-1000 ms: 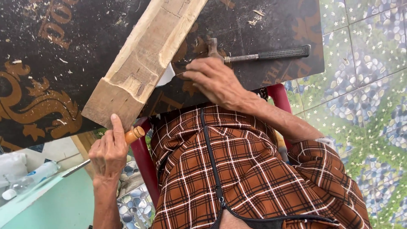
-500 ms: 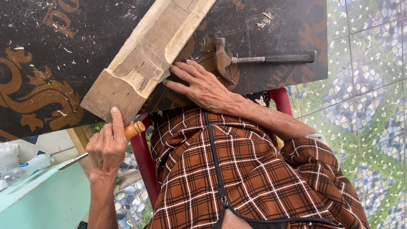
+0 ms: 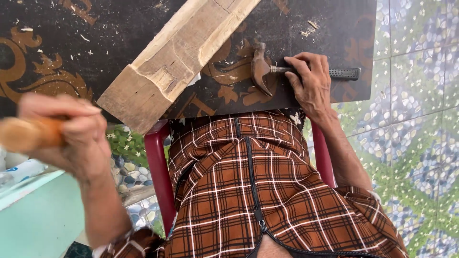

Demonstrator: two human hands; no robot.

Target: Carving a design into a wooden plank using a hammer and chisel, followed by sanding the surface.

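right hand (image 3: 311, 82) lies palm down on the dark surface with brown scroll ornament (image 3: 71, 52), its fingers curled over the metal neck of a steel claw hammer with a black ribbed grip (image 3: 296, 70); the hammer rests flat on the surface, its head just right of the long pale wooden beam with a notch cut near its end (image 3: 178, 56), its grip pointing away from the beam. left hand (image 3: 71, 131) is closed in a fist around a blurred tool with a rounded orange-brown wooden handle (image 3: 26, 133), held off the surface, below and left of the beam's sawn end, which overhangs the surface edge. small wood chips (image 3: 311, 26) lie scattered right of the beam. below the beam a red plastic chair frame (image 3: 160, 172) shows beside the brown checked cloth (image 3: 267, 191) on the person's lap.
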